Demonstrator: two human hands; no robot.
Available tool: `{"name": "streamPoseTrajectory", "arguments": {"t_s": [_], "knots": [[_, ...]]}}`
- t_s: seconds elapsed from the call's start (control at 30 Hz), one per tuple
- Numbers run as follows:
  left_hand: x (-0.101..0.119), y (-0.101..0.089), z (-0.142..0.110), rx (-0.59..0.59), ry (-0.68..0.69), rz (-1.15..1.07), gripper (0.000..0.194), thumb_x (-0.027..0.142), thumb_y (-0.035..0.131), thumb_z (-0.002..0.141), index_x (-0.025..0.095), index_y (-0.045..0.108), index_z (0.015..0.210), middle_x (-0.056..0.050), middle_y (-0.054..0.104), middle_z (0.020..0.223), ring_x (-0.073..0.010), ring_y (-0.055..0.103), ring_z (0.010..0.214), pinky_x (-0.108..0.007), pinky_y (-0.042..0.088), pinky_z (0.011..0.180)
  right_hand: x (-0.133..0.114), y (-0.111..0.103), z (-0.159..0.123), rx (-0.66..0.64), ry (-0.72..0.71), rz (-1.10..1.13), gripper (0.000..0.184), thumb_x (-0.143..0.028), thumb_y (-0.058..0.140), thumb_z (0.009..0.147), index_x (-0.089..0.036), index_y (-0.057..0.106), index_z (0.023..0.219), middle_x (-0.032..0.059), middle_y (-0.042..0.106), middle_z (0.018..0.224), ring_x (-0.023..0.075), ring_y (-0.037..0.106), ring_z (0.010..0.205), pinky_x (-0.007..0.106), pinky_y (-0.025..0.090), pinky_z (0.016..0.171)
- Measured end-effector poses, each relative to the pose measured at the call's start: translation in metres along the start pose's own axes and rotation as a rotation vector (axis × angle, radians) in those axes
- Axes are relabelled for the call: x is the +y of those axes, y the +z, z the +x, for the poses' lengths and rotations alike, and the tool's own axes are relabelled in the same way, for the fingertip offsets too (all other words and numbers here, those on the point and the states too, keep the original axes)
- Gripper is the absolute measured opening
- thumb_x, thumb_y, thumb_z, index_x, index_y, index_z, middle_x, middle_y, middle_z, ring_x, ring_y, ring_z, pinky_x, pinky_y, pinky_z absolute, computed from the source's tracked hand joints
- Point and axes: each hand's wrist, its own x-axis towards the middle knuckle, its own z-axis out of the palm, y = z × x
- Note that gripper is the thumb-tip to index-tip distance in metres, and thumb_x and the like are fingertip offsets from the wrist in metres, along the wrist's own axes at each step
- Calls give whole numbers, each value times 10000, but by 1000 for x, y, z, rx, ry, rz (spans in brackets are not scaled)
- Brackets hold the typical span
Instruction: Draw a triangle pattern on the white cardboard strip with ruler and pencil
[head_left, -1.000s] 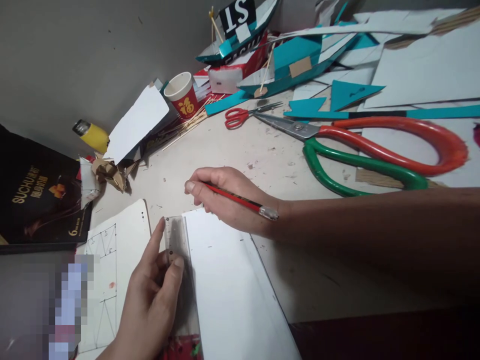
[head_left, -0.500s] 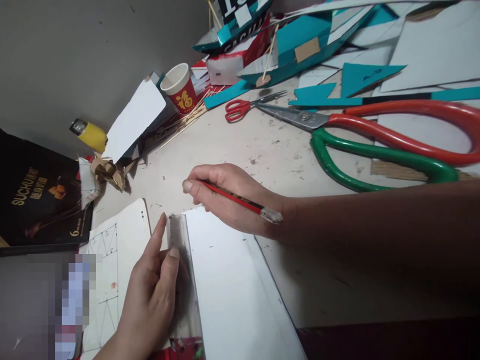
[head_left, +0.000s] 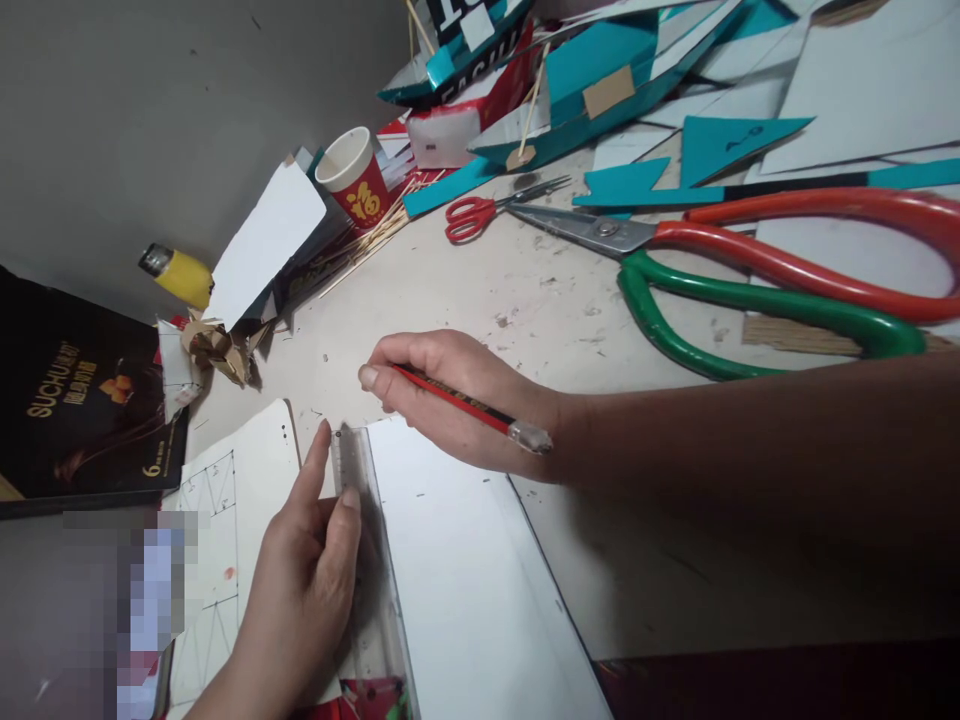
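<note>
Slim red-and-black pencil [head_left: 457,399] in the closed fingers of the right hand [head_left: 450,428], with its point hidden. Flat clear plastic ruler [head_left: 373,590] beneath the spread thumb and forefinger of the left hand [head_left: 304,570], presumably for steadiness beside the long white sheet [head_left: 465,560] between both hands. Cream round-cornered page with line drawings [head_left: 259,472] just left of the left hand, probably for reference; large red-and-green-handled metal scissors [head_left: 675,237] beyond the right wrist, apparently out of the way.

The table [head_left: 420,290] bears paper [head_left: 465,580], ruler [head_left: 375,600], 2 scissors [head_left: 606,229].
</note>
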Motion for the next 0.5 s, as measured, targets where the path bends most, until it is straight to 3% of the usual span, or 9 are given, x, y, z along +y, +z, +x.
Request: {"name": "streamPoseTrajectory", "arguments": {"t_s": [0.3,0.5], "knots": [[-12,-4,7,-77,58,3,681,381,498,957,211,243,1566,106,301,553,-104,237,473,-239,183,435,-1,0,1,-1,-3,10,278,-329,456,964,-184,576,760,-25,568,677,99,467,616,265,283,580],[-11,-4,9,-69,64,14,651,358,467,973,208,243,1566,105,288,564,-100,236,475,-236,182,438,-2,0,2,-6,4,21,280,-318,461,960,-181,565,739,-31,548,652,92,452,599,257,287,578]]}}
